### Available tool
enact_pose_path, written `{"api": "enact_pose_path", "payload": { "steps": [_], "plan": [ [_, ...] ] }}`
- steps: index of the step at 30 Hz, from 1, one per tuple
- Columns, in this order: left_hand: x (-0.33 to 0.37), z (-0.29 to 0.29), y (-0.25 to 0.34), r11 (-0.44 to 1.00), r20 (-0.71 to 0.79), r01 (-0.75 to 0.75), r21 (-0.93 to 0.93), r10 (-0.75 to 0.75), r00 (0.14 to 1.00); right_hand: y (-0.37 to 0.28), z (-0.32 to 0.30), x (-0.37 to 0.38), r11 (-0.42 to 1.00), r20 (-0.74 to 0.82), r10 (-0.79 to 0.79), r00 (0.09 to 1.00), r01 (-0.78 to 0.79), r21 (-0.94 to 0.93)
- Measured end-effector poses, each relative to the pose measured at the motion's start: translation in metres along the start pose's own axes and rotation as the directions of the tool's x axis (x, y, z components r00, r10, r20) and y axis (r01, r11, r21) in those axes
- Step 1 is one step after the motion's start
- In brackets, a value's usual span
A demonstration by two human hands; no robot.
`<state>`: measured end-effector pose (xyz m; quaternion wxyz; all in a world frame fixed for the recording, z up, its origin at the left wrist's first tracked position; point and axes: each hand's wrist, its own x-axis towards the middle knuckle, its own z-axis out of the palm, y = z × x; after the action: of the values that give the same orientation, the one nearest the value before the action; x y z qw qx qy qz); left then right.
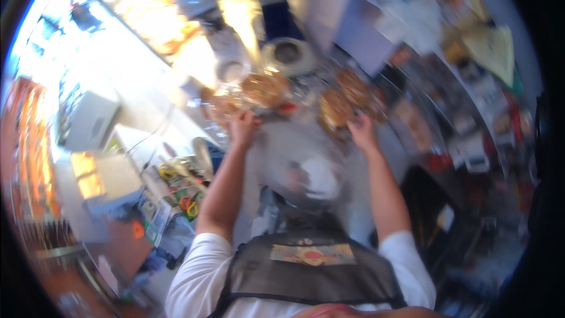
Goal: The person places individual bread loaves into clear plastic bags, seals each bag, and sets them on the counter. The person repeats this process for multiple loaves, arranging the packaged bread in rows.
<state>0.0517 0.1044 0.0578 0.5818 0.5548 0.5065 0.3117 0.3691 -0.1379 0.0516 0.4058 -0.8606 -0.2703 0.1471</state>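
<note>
Motion blurs the whole view. My left hand (pixel 244 128) has its fingers closed at the near edge of a round golden-brown bread (pixel 222 109), which looks wrapped in clear plastic. Another such bread (pixel 262 89) lies just beyond that hand. On the right, my right hand (pixel 363 131) pinches the near edge of a similar bread (pixel 335 109). Further brown pieces (pixel 354 86) sit close behind it. Both hands are over a grey worktop (pixel 282 141), apart from each other. The exact fingertip contact is smeared.
A white and grey machine (pixel 232 47) stands at the far side, beside a pale round piece with a dark centre (pixel 288 53). Scissors with coloured handles (pixel 189 206) and other tools crowd the left. A light box (pixel 91 121) stands farther left. Papers (pixel 412 26) and packages fill the right.
</note>
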Motion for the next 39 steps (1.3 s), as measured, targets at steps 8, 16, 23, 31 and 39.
{"api": "enact_pose_path", "payload": {
  "steps": [8, 16, 23, 31, 39],
  "plan": [
    [-0.092, 0.027, -0.051, 0.994, -0.022, 0.023, -0.108, -0.025, 0.999, -0.011, 0.017, 0.032, 0.938, 0.217, 0.075, 0.973, -0.143, 0.316],
    [-0.130, 0.057, -0.049, 0.944, 0.316, 0.317, -0.090, -0.275, 0.908, -0.083, -0.006, -0.029, 0.767, 0.303, -0.062, 0.951, -0.149, 0.624],
    [-0.152, 0.075, -0.032, 0.519, 0.555, 0.719, -0.463, -0.462, 0.692, -0.111, -0.014, -0.130, 0.661, 0.508, -0.083, 0.857, -0.334, 0.672],
    [-0.162, 0.077, -0.094, 0.703, 0.292, 0.606, -0.372, -0.531, 0.795, -0.055, 0.040, -0.196, 0.825, 0.577, -0.102, 0.810, -0.255, 0.503],
    [-0.193, 0.064, -0.120, 0.950, 0.094, 0.268, 0.162, -0.285, 0.954, -0.019, 0.042, -0.230, 0.991, 0.674, -0.089, 0.734, 0.130, -0.011]
  ]
}}
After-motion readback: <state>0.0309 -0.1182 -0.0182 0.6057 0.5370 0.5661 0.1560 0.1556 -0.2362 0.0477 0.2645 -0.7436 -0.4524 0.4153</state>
